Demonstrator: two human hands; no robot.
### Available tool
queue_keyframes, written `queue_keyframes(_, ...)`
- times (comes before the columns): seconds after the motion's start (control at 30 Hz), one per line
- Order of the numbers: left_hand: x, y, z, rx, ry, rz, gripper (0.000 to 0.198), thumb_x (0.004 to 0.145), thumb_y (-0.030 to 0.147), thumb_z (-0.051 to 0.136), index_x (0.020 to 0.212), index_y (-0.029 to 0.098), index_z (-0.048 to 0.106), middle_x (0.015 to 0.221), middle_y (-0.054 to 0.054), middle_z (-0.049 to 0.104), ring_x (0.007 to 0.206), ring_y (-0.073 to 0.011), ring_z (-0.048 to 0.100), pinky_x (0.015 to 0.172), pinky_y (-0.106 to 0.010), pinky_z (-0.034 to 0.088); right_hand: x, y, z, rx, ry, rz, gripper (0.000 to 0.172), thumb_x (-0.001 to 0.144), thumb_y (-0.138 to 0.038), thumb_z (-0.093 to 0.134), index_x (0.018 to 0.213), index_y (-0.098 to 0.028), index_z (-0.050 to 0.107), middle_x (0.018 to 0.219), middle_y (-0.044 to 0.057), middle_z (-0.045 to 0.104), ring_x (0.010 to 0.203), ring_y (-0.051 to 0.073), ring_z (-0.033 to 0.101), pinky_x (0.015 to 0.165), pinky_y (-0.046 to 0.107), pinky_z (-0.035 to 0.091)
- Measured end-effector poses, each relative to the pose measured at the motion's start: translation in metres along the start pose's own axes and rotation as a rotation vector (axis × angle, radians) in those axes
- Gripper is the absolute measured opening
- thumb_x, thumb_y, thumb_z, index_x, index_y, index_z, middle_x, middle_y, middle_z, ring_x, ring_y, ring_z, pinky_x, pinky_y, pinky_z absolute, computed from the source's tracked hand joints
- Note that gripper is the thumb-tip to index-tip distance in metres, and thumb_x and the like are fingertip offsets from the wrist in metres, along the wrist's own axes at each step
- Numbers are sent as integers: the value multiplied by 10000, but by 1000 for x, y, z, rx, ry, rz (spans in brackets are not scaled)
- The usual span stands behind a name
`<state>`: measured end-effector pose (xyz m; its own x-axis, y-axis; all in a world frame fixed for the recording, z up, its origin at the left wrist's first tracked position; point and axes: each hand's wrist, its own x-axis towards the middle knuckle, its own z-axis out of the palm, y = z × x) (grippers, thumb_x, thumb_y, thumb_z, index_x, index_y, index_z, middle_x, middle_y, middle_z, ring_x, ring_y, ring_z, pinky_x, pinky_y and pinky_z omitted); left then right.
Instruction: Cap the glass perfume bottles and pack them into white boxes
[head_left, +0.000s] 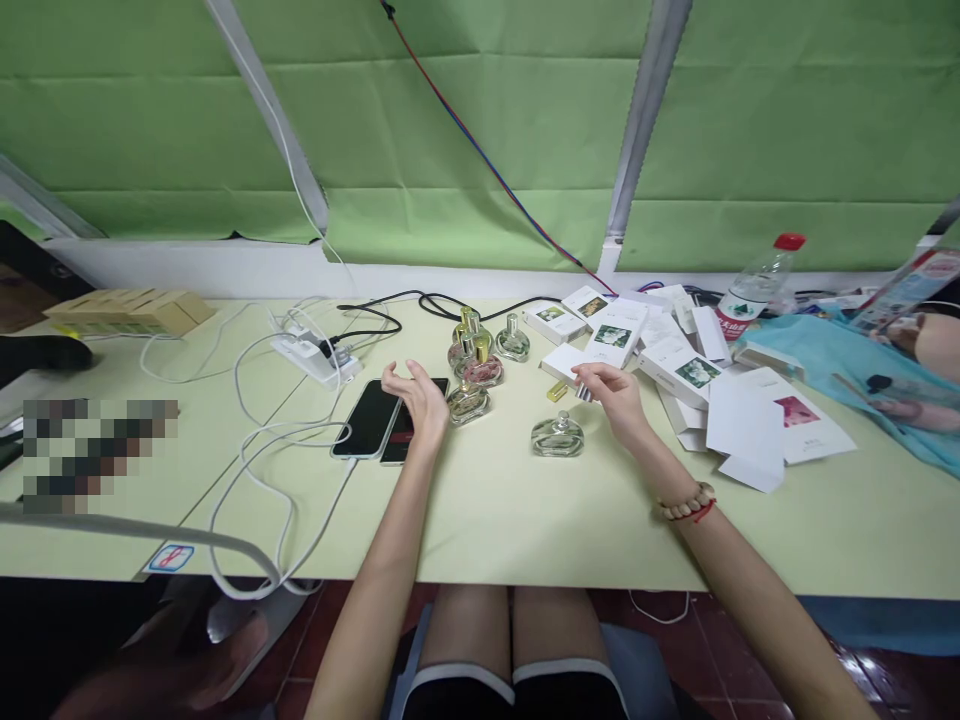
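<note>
Silver cap (583,392) pinched by right hand (619,400)
Clear bottle (557,436) just beside; left hand (420,400) open (empty) above phones (382,420)

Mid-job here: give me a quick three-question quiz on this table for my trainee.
1. True or false: the right hand pinches a small silver part.
2. The left hand, palm up, is over which? A) two phones B) power strip C) stack of tan boxes
3. Fill in: the water bottle lying at the far right has a ___ cap.

Key: 1 true; 2 A; 3 red.
</note>
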<state>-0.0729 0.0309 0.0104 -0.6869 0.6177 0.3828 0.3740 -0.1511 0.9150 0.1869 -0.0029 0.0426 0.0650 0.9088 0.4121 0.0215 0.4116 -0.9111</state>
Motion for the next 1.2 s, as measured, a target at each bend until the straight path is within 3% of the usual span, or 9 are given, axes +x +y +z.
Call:
queue_keyframes(0.13,0,-9,6,12,-79,-53,546,866,657,195,1156,208,309,1256,-166,319,1346,-231,302,1115,-482,211,1,1,-1,7,9,-2,308,676,-511,691,622,-211,652,706,30,680,549,120,563,469,246,446)
queue_keyframes(0.27,1,0,2,-60,-13,-66,502,883,630,175,1108,213,341,1230,-150,374,1287,-205,368,1098,-434,274,1,-1,-1,37,5,37,289,652,-502,717,679,-216,684,720,20,684,568,118,574,495,246,465)
queue_keyframes(0.47,-26,38,-15,-29,145,548,388,886,507,279,1088,202,409,1271,-134,404,1270,-249,367,1035,-444,326,-1,-3,1,80,-150,82,328,686,-492,703,872,-222,720,732,31,710,624,138,623,566,273,507)
queue_keyframes(0.53,-42,46,-15,-27,21,742,323,823,487,423,997,214,441,1136,-110,472,1124,-252,477,955,-428,384,-2,-3,1,120,-195,93,334,665,-470,730,886,-220,723,743,34,715,647,143,637,595,283,519)
queue_keyframes(0.63,-68,50,-7,-36,-465,929,280,738,417,577,907,230,455,919,-52,527,899,-212,541,816,-366,434,-2,-1,1,161,-282,88,300,627,-419,771,843,-214,732,773,32,710,634,135,635,603,285,520)
queue_keyframes(0.7,-83,49,0,18,-721,825,364,712,442,623,936,218,444,903,-48,531,853,-197,541,751,-331,441,-2,-1,0,172,-333,75,288,606,-369,793,839,-211,733,796,30,701,653,129,632,602,271,514)
queue_keyframes(0.83,-101,47,7,187,-997,470,554,683,555,638,1053,213,405,949,-17,555,799,-172,565,680,-297,439,-2,-3,-3,193,-384,135,442,544,-302,835,959,-219,709,783,27,691,723,144,630,599,252,496)
queue_keyframes(0.97,-104,50,7,186,-1107,456,483,753,547,586,1083,219,457,1048,-29,597,908,-188,589,740,-304,446,-3,-5,-4,99,-445,179,359,521,-346,833,824,-190,718,748,29,672,620,121,565,537,250,444)
queue_keyframes(1.2,-99,51,9,311,-997,706,390,755,571,585,858,194,566,873,-36,604,872,-198,568,729,-297,427,-5,0,1,-40,-464,163,361,487,-362,832,738,-160,669,628,-21,565,510,66,380,460,223,297)
